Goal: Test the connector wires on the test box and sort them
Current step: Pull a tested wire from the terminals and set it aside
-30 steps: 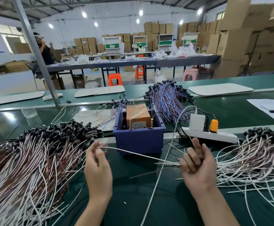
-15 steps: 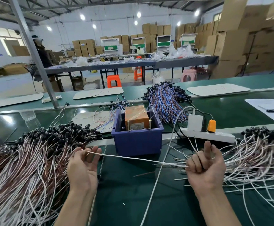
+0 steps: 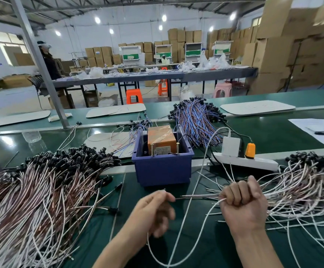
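The right hand [image 3: 244, 204] squeezes a bunch of thin white wires [image 3: 284, 192] tight; the blurry left hand [image 3: 153, 211] pinches one tip; pull just that one slowly toward the taped orange test box [image 3: 162, 140].

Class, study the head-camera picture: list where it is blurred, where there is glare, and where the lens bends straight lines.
Head view: the left hand is motion-blurred, while the right hand, gripping wires, is sharp; head view: ceiling lamps flare white and shine off the belt; head view: the boxes at top right smear, and the pole leans from wide-angle distortion.
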A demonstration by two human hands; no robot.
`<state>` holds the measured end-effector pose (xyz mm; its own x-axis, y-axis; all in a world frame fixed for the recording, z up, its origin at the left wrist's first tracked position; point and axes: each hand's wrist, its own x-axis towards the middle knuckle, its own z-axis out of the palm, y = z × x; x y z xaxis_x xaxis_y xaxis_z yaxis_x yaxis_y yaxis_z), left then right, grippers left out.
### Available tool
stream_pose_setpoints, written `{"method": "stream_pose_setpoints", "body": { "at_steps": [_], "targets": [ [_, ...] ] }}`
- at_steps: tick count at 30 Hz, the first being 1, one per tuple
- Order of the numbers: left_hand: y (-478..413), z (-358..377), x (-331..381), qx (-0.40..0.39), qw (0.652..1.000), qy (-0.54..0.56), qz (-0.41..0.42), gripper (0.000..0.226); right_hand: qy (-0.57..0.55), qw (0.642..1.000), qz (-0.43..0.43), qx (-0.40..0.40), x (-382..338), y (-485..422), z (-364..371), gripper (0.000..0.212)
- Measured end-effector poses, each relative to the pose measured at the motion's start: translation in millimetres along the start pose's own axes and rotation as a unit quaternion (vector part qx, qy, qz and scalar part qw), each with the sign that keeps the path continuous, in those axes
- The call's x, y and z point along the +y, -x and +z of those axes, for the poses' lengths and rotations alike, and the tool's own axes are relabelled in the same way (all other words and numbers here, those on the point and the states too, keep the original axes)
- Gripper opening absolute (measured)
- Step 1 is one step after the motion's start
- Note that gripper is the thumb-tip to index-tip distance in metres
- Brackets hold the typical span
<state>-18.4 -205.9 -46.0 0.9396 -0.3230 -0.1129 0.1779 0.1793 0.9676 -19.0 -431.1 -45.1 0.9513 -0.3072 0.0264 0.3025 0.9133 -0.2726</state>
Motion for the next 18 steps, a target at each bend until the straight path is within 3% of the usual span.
{"method": "stream_pose_setpoints", "body": {
  "at_steps": [3,7,10,12,15,17,18],
  "targets": [
    [2,11,-3,-0.022,0.999,0.029,-0.018,0.031,-0.004,1.000,0.022,-0.014,6,2,2,0.050],
    [0,13,-3,0.022,0.997,0.077,0.000,0.035,0.005,0.998,0.057,-0.018,13,2,4,0.059],
    [-3,10,-2,0.091,0.991,0.084,0.046,0.032,0.126,0.987,0.094,-0.026,22,0,7,0.054],
    [-4,8,-2,0.141,0.985,0.055,0.088,0.030,0.294,0.949,0.109,-0.041,36,3,8,0.053],
    [-2,9,-1,0.156,0.968,-0.076,0.181,0.030,0.531,0.836,0.082,-0.112,61,13,8,0.044],
    [-2,13,-4,0.144,0.955,-0.116,0.233,0.032,0.616,0.764,0.041,-0.187,72,21,5,0.034],
    [-2,15,-6,0.142,0.951,-0.117,0.250,0.031,0.628,0.745,0.039,-0.223,75,23,5,0.029]
  ]
}}
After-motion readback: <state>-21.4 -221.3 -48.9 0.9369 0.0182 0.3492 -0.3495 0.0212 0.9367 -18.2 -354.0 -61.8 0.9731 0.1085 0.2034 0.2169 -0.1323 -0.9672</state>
